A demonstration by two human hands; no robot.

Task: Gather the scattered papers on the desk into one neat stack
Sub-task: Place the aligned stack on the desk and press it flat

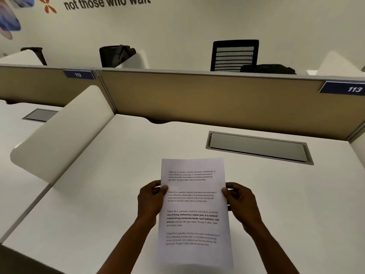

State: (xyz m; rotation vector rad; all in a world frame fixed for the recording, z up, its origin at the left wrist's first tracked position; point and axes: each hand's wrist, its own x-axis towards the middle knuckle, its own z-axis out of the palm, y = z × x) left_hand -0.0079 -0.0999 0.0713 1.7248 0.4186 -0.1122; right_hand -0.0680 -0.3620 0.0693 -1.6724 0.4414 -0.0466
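Both of my hands hold up a stack of white papers [194, 206] with printed paragraphs, just above the white desk [98, 194]. My left hand [151, 198] pinches the left edge of the papers, thumb on the front. My right hand [240, 202] grips the right edge the same way. The sheets look aligned and tilt towards me; how many there are I cannot tell. No other loose paper shows on the desk.
A grey cable hatch [258, 147] is set into the desk behind the papers. A white curved divider [65, 135] stands at the left, a tan partition [207, 97] along the back. Black chairs [234, 55] stand beyond it.
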